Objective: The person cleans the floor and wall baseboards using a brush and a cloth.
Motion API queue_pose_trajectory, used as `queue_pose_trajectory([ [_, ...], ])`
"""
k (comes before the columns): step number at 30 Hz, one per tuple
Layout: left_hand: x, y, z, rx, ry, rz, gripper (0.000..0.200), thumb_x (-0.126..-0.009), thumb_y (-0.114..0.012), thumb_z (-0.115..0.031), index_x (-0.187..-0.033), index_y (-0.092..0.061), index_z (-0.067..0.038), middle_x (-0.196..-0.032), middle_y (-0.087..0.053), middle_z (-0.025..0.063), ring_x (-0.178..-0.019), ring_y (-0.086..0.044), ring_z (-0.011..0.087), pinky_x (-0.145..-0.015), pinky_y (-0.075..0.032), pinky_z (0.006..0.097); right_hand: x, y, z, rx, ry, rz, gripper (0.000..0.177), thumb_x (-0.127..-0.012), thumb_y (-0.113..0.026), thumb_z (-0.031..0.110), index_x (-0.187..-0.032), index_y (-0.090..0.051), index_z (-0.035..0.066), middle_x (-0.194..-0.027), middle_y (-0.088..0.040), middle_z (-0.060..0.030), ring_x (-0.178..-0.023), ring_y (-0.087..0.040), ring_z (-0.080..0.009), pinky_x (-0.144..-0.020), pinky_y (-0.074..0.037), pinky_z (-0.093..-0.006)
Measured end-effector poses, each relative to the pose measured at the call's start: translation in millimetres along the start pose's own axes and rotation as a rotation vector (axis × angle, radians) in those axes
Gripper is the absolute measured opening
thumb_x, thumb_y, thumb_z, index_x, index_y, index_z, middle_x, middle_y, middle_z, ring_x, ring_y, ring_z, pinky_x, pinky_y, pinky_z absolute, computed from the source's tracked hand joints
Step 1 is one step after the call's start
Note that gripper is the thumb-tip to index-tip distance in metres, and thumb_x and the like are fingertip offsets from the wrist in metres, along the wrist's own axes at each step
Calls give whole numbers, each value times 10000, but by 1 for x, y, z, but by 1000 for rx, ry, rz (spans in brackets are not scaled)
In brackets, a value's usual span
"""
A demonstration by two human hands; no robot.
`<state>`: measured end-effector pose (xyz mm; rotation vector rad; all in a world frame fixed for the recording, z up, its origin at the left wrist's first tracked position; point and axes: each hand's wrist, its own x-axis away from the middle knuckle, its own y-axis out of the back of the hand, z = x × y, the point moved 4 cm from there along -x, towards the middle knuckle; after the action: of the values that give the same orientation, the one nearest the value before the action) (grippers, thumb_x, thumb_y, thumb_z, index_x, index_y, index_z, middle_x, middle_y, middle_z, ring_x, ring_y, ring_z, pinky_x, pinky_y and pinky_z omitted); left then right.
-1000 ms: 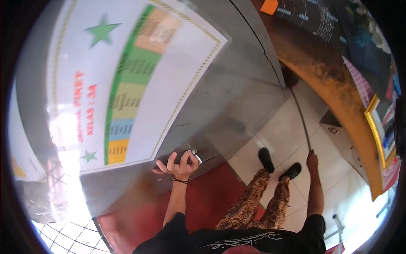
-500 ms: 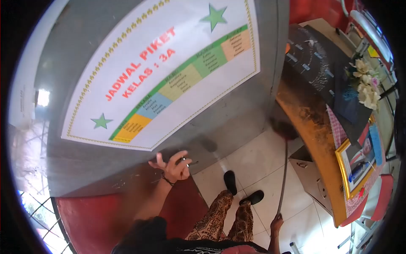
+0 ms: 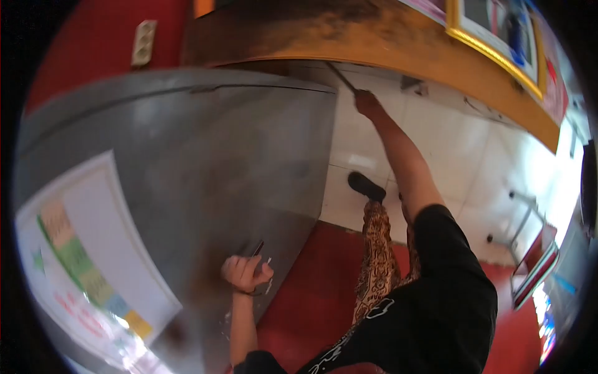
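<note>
My right hand (image 3: 369,103) is wrapped around the long dark handle of a broom (image 3: 341,76), with the arm stretched forward. The broom's far end is hidden beneath the wooden desk (image 3: 293,38). Close to the side of a grey metal cabinet (image 3: 180,131), my left hand (image 3: 246,273) has its fingers curled. A thin dark object (image 3: 257,248) sticks out above those fingers; its kind is too small to make out. A dark band circles the left wrist.
A white printed poster (image 3: 134,230) is on the cabinet. A gold picture frame (image 3: 492,56) lies on the desk. A power socket (image 3: 144,42) is on the red wall. A chair (image 3: 536,262) stands at right. Below are white tiles (image 3: 355,137) and a red surface (image 3: 317,280).
My view has swung right, so the poster now sits lower left. My right hand has reached forward with the broom, whose head has gone out of sight. My left hand's fingers have curled in.
</note>
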<state>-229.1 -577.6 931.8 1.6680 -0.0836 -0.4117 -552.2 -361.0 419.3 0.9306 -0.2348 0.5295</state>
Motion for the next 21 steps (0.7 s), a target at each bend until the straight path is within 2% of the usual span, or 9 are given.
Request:
queue_pose_trajectory([
  [1, 0, 0, -1, -51, -13, 34, 137, -727, -603, -252, -677, -622, -126, -535, -453, 11, -475, -454, 201, -442, -344, 314, 6, 22, 22, 7, -184, 210, 324, -937, -451, 187, -1140, -607, -13, -1106, -643, -232, -1080, -605, -397, -908, -511, -482],
  [2, -1, 0, -2, -113, -16, 63, 148, -744, -593, -257, -674, -617, -129, -535, -454, 11, -475, -448, 200, -444, -344, 315, 9, 23, 20, -43, -187, 131, 320, -945, -460, 195, -1144, -594, -16, -1100, -643, -237, -1044, -626, -395, -863, -532, -500],
  [4, -2, -2, -5, -89, -12, 91, 137, -752, -586, -242, -672, -611, -134, -530, -443, 9, -467, -428, 198, -444, -331, 317, 21, 30, 14, -11, -164, 174, 315, -954, -457, 198, -1147, -577, -20, -1085, -640, -248, -1018, -642, -381, -834, -547, -485],
  [7, -3, -3, -7, -90, -13, 42, 131, -756, -587, -234, -669, -604, -138, -527, -418, 2, -462, -412, 191, -439, -311, 313, 32, 5, -17, 40, -90, 183, 298, -958, -438, 188, -1135, -565, -15, -1029, -656, -239, -976, -655, -387, -821, -552, -473],
  [11, -5, 1, -10, -108, 3, 69, 154, -783, -587, -241, -666, -597, -140, -534, -399, -3, -465, -394, 183, -437, -286, 311, 60, 3, -28, 4, -151, 202, 287, -958, -422, 197, -1111, -561, -2, -1021, -663, -224, -938, -667, -382, -813, -553, -480],
  [13, -7, 0, -8, -123, -11, 93, 166, -794, -586, -245, -665, -596, -140, -537, -398, -4, -467, -391, 181, -436, -282, 311, 70, 1, -29, -47, -144, 157, 271, -951, -463, 214, -1085, -546, -6, -879, -671, -237, -812, -675, -390, -737, -557, -493],
  [17, -8, -3, -8, -124, -32, 153, 182, -808, -580, -225, -648, -585, -138, -538, -397, -4, -471, -393, 182, -442, -283, 315, 85, 1, -39, -12, -152, 174, 266, -950, -468, 203, -1116, -535, 6, -883, -672, -228, -816, -680, -384, -738, -566, -475],
  [21, -14, -3, -10, -99, -27, 139, 183, -807, -589, -181, -632, -570, -127, -539, -402, 3, -473, -398, 189, -449, -293, 322, 127, 21, -73, 120, -185, 142, 325, -960, -439, 187, -1231, -508, 24, -928, -668, -228, -844, -684, -378, -715, -574, -483],
])
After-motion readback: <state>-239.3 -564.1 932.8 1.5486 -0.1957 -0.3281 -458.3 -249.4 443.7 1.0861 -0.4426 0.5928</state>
